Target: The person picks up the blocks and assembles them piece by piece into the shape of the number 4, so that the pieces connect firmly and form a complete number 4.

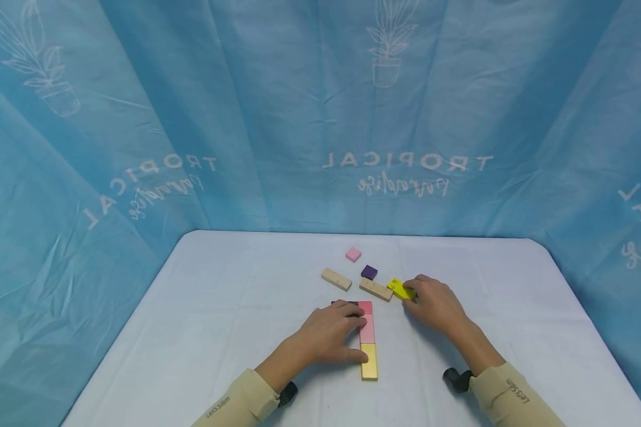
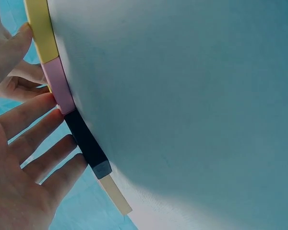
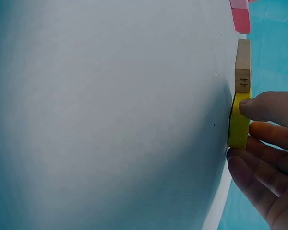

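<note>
Head cam: right hand (image 1: pixel 435 302) is pinching the yellow block (image 1: pixel 399 289), which is lying slantwise, beyond and right of the pink-and-gold row (image 1: pixel 368 330). Left wrist: left hand (image 2: pixel 18 151) is resting spread fingers along that row, not clamping. Right wrist: thumb's pressing yellow, far-side fingers kinda hard to read.

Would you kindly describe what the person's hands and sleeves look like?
The left hand and right hand are gloveless. The left sleeve and right sleeve are beige with dark lettering; a rounded black device shows at each wrist.
</note>
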### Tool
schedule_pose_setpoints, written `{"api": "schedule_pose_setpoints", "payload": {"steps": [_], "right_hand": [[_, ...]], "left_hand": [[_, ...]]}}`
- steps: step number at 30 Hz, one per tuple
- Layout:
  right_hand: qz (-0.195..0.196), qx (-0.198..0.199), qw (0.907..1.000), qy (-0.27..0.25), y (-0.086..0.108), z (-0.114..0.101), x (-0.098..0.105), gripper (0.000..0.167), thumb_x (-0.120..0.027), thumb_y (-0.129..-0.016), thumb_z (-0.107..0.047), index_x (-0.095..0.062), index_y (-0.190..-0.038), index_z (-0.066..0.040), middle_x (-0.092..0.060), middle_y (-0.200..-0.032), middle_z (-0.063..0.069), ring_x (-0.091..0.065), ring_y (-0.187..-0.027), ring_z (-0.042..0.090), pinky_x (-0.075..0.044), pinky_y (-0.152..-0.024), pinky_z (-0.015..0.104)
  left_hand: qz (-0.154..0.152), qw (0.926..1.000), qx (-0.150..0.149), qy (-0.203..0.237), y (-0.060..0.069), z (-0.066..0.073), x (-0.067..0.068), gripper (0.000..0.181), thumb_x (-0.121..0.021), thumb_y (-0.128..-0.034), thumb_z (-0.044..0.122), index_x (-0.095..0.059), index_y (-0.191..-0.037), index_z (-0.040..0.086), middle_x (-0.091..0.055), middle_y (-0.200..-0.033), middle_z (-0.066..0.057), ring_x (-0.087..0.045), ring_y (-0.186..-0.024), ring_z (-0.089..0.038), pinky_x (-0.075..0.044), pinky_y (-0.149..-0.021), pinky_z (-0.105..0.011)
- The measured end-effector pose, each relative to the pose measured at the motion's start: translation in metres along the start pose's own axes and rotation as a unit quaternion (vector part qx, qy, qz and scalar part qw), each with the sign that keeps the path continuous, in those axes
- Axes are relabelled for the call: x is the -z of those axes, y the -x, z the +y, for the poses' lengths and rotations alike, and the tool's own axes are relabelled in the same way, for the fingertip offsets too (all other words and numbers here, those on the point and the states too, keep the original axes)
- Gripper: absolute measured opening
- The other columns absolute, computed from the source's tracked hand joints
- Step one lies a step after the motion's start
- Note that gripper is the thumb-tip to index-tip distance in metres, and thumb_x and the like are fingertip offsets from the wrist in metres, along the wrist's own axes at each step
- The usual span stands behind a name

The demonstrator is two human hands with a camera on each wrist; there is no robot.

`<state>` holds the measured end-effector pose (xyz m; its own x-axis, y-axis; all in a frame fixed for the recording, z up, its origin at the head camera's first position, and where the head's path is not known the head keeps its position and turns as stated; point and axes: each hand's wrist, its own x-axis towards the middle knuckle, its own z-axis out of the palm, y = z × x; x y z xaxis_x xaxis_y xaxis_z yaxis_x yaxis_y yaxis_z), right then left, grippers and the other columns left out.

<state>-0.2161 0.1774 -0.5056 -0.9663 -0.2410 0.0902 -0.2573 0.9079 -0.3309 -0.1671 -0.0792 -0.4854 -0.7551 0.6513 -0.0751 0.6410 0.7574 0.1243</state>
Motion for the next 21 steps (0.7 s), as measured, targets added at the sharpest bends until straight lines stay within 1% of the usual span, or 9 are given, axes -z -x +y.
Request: {"api": "schedule_pose_setpoints", "payload": {"steps": [9, 15, 21], "right_hand": [[0.012, -0.001, 0.9999, -0.001, 0.0017, -0.0013, 0.0013, 0.04, -0.078, -0.079, -0.022, -0.069, -0.115, -0.006, -0.065, -0.102, 0.008, -0.06, -0.088, 0.023, -0.051, -0.084, 0.045], [0.031, 0.014, 0.9994, -0.005, 0.0032, -0.0035, 0.0039, 0.04, -0.079, -0.079, -0.024, -0.069, -0.114, -0.007, -0.066, -0.102, 0.008, -0.061, -0.088, 0.023, -0.051, -0.082, 0.044], [0.036, 0.02, 0.9992, -0.005, 0.0044, -0.006, 0.0075, 0.038, -0.079, -0.078, -0.023, -0.071, -0.112, -0.008, -0.066, -0.1, 0.006, -0.061, -0.087, 0.022, -0.052, -0.08, 0.043]], "left_hand": [[0.0, 1.0, -0.001, 0.007, 0.0012, 0.0009, 0.0012, 0.069, -0.065, -0.074, 0.07, -0.063, -0.128, 0.027, -0.051, -0.134, 0.009, -0.042, -0.124, -0.013, -0.049, -0.087, -0.039], [-0.002, 1.0, -0.002, 0.009, 0.001, 0.0012, 0.0021, 0.068, -0.066, -0.0744, 0.069, -0.063, -0.128, 0.027, -0.052, -0.133, 0.008, -0.042, -0.124, -0.013, -0.049, -0.088, -0.038], [-0.003, 1.0, -0.002, 0.008, 0.0004, 0.0005, 0.0019, 0.068, -0.065, -0.0749, 0.069, -0.063, -0.128, 0.027, -0.052, -0.133, 0.008, -0.043, -0.124, -0.013, -0.049, -0.087, -0.038]]}}
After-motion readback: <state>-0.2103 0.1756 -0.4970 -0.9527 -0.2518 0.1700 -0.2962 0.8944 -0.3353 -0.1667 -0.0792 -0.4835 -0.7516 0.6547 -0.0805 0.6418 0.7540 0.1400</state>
